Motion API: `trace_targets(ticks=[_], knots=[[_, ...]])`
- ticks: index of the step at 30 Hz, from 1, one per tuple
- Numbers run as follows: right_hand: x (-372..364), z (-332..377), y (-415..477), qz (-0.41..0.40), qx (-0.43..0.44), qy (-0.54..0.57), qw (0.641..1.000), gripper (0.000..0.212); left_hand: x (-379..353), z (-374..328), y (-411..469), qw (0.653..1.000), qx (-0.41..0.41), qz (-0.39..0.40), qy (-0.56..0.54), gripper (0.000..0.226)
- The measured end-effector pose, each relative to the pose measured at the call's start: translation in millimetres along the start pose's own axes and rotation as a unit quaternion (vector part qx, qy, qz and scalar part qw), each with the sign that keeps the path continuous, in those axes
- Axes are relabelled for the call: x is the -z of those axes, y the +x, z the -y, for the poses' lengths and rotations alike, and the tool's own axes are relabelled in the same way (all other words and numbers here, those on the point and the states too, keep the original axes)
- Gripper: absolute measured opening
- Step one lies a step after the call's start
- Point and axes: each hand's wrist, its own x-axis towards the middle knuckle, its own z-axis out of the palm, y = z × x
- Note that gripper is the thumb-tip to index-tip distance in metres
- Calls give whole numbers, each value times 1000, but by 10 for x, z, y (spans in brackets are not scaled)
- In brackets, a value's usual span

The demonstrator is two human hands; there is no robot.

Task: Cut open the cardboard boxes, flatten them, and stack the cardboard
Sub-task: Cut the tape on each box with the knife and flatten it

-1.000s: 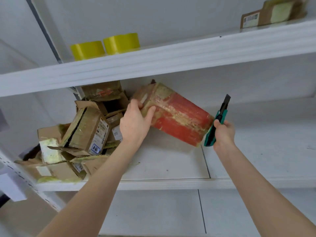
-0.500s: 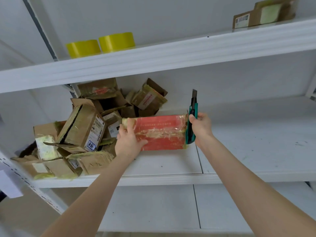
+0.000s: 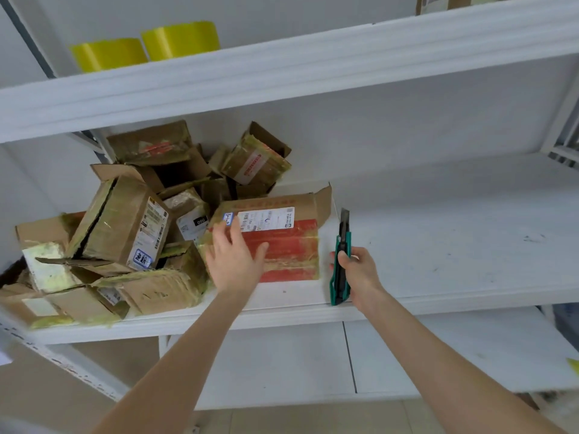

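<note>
Our left hand point(image 3: 235, 261) is reaching onto the white shelf point(image 3: 454, 245), where the pile of crumpled boxes point(image 3: 125, 233) is crowding the left side. The red box point(image 3: 283, 245) is sitting flat just beside that pile, label up, with one flap standing loose at its far right corner. That hand is lying open on the box's top, fingers spread, pinning it rather than gripping it. Our right hand point(image 3: 360, 272) is curling round the green utility knife point(image 3: 341, 264), blade out and pointing up, near the box's right end but not touching it. We are judging the box to be light, fairly stiff and probably slick where glossy tape is covering the red print. A flat press near its left end therefore seems best, with fingers kept clear of the seam the blade would follow. Compared with half a second ago, we are no longer holding the box up between both hands. It is now lying on the shelf, turned label side up, and the knife is standing apart from it.
</note>
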Motion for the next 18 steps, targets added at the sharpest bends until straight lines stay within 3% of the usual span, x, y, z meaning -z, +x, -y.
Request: trace_targets(ticks=[2,7,10,13,15,18], knots=[[-67,-76,3,2,6,7,1000,6,59,91,67,998,66,-1,-25,80],[-238,-89,21,-4,17,24,1000,3,176,340,294,971,198,95,-95,72],[-253,16,9,-7,39,15,999,5,240,328,419,963,196,119,-140,66],[-218,250,11,-11,81,13,997,5,326,256,551,952,191,87,-222,67],[-178,474,20,-11,101,37,994,2,422,195,672,947,157,58,-275,70],[-118,772,7,16,78,111,991,17,547,120,819,948,83,67,-301,76]])
